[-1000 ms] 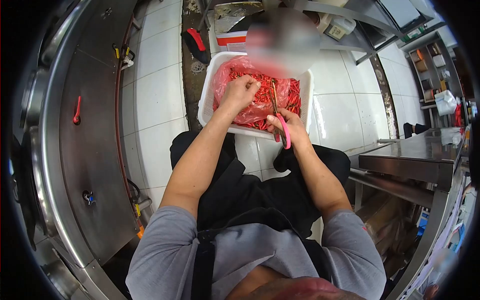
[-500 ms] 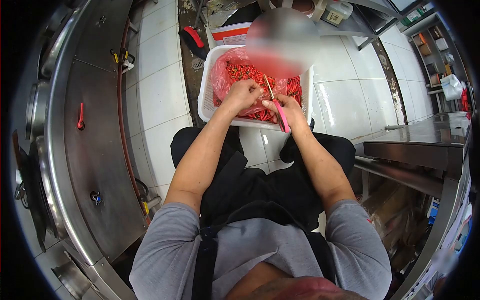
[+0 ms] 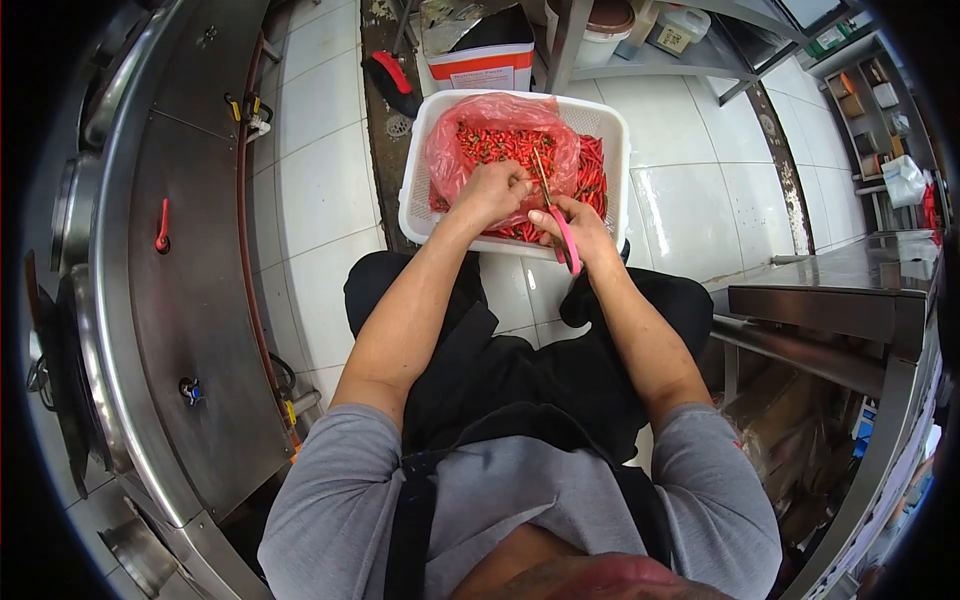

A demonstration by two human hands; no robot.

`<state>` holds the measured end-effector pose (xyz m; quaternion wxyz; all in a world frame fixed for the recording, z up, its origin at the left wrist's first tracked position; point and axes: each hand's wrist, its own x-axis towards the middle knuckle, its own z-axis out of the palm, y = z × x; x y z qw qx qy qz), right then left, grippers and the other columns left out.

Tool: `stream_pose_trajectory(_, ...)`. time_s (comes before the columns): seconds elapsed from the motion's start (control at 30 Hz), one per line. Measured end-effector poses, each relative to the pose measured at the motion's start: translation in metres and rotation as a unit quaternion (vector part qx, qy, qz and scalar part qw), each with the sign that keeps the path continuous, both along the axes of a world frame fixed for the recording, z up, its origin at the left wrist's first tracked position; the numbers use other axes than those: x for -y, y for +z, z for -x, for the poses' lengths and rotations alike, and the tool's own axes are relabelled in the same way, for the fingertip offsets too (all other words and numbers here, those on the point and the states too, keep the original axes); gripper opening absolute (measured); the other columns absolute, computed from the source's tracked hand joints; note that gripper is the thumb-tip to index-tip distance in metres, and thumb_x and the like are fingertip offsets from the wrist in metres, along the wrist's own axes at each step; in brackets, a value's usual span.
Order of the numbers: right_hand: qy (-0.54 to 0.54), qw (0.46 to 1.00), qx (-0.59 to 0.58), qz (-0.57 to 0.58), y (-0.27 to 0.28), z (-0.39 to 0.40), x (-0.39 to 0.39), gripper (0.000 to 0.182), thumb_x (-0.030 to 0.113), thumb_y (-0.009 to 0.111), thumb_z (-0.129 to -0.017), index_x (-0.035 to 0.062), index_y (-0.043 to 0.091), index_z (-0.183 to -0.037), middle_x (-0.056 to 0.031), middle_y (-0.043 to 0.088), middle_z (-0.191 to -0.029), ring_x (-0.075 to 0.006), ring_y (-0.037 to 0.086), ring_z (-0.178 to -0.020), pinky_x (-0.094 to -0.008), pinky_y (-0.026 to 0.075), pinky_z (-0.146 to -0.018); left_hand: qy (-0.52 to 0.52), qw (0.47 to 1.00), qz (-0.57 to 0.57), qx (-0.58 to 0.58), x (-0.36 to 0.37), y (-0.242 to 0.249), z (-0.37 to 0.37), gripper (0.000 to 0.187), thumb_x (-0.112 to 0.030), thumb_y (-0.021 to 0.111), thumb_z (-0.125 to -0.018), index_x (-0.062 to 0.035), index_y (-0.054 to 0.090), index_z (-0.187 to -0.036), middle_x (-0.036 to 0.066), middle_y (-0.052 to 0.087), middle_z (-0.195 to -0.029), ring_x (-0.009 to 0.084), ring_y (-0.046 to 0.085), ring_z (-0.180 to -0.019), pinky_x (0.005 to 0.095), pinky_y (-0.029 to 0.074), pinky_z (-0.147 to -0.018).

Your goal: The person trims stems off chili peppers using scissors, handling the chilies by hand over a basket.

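Note:
My right hand is closed round pink-handled scissors, whose blades point up and away over the chillies. Close to the blades on the left, my left hand has its fingers pinched together; whatever is in them is too small to make out. Below both hands stands a white plastic basket. Inside it, an open red plastic bag holds many short cut red chillies. Longer red chillies lie in the basket around the bag, mostly at its right side.
Behind the basket is a box with a red-orange band. A black-and-red object lies at its left. A metal shelf carries a white bucket and a jug. Steel counters flank me on the left and right.
A blurred patch over the back of the basket is gone, baring the bag's rim and the bucket. Both hands stay almost in place, with the scissors still in the right one.

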<state>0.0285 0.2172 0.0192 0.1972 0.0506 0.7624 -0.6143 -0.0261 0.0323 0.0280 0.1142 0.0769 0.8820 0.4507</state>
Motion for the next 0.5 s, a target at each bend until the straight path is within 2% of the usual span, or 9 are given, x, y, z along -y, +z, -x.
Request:
stream_pose_trajectory(0.03,-0.002,1.0,0.003,0.012,0.003,0.001,0.0,0.054,0.044,0.079,-0.077,-0.0024,0.066,-0.1,-0.0051,0.062,-0.068,-0.0119,0.058,-0.054,-0.0266,0.047,-0.051,-0.038,0.999,0.003,-0.011,0.0,0.0,-0.001,0.019,-0.018,0.065,-0.087,-0.0003,0.066,-0.094,0.01,0.068,-0.075,0.0179,0.066,-0.066,0.0334,0.05,-0.062)
stream_pose_trajectory(0.07,-0.005,1.0,0.005,0.024,0.004,0.002,0.0,0.053,0.043,0.079,-0.077,-0.0023,0.066,-0.1,-0.0045,0.062,-0.067,-0.0115,0.057,-0.052,-0.0262,0.046,-0.049,-0.039,0.999,0.004,-0.009,0.0,0.0,-0.002,0.019,-0.018,0.065,-0.087,-0.0003,0.066,-0.094,0.01,0.068,-0.075,0.0179,0.066,-0.066,0.0334,0.05,-0.062)
stream_pose_trajectory(0.17,0.001,0.998,0.053,0.038,-0.008,0.007,-0.001,0.046,0.039,0.08,-0.077,-0.0011,0.066,-0.095,-0.0032,0.058,-0.062,-0.0107,0.054,-0.049,-0.0255,0.044,-0.045,-0.039,0.998,0.038,-0.041,0.001,-0.002,0.001,0.017,-0.017,0.066,-0.085,-0.0013,0.066,-0.093,0.011,0.068,-0.077,0.0205,0.067,-0.07,0.0348,0.051,-0.064)
stream_pose_trajectory(0.23,0.006,0.997,0.078,0.024,-0.004,0.009,0.0,0.043,0.038,0.08,-0.077,-0.0008,0.066,-0.092,-0.0028,0.057,-0.061,-0.0105,0.053,-0.047,-0.0256,0.042,-0.044,-0.029,0.996,0.069,-0.045,0.002,-0.002,0.001,0.018,-0.018,0.066,-0.084,-0.002,0.067,-0.091,0.015,0.069,-0.08,0.0274,0.068,-0.075,0.0386,0.051,-0.068)
stream_pose_trajectory(0.27,0.01,0.995,0.101,0.009,-0.001,0.01,0.001,0.041,0.036,0.08,-0.078,-0.0006,0.065,-0.089,-0.0024,0.055,-0.059,-0.0104,0.052,-0.046,-0.0257,0.041,-0.042,-0.029,0.996,0.069,-0.045,0.003,-0.001,0.001,0.018,-0.018,0.066,-0.084,-0.002,0.067,-0.091,0.015,0.069,-0.08,0.0274,0.068,-0.075,0.0386,0.051,-0.068)
stream_pose_trajectory(0.33,0.019,0.994,0.107,-0.006,0.012,0.008,0.001,0.04,0.036,0.079,-0.078,-0.0008,0.065,-0.087,-0.0024,0.054,-0.059,-0.0106,0.052,-0.045,-0.0261,0.042,-0.042,-0.022,0.992,0.114,-0.044,0.004,0.002,0.001,0.021,-0.021,0.066,-0.084,-0.0021,0.067,-0.092,0.018,0.069,-0.083,0.0331,0.067,-0.078,0.0417,0.051,-0.071)
stream_pose_trajectory(0.37,0.028,0.993,0.112,-0.021,0.015,0.007,0.002,0.04,0.035,0.079,-0.079,-0.001,0.064,-0.085,-0.0025,0.054,-0.058,-0.0108,0.052,-0.045,-0.0265,0.042,-0.041,-0.022,0.992,0.114,-0.043,0.004,0.001,0.002,0.021,-0.021,0.066,-0.084,-0.0021,0.067,-0.092,0.018,0.069,-0.083,0.0331,0.067,-0.078,0.0417,0.051,-0.071)
stream_pose_trajectory(0.43,0.024,0.994,0.103,-0.023,0.014,0.003,0.004,0.04,0.036,0.079,-0.079,-0.0015,0.064,-0.085,-0.0035,0.056,-0.06,-0.0113,0.053,-0.045,-0.0263,0.043,-0.042,0.009,0.992,0.118,-0.043,0.007,-0.001,0.005,0.017,-0.017,0.064,-0.083,-0.0008,0.067,-0.087,0.021,0.068,-0.085,0.038,0.065,-0.086,0.0455,0.05,-0.079)
stream_pose_trajectory(0.5,0.022,0.995,0.092,-0.025,0.012,0.002,0.004,0.041,0.036,0.079,-0.079,-0.0019,0.064,-0.086,-0.0044,0.057,-0.061,-0.0118,0.054,-0.045,-0.0261,0.044,-0.043,0.032,0.992,0.114,-0.046,0.007,-0.001,0.006,0.017,-0.017,0.064,-0.083,-0.0006,0.067,-0.088,0.021,0.068,-0.085,0.0377,0.065,-0.086,0.0452,0.05,-0.078)
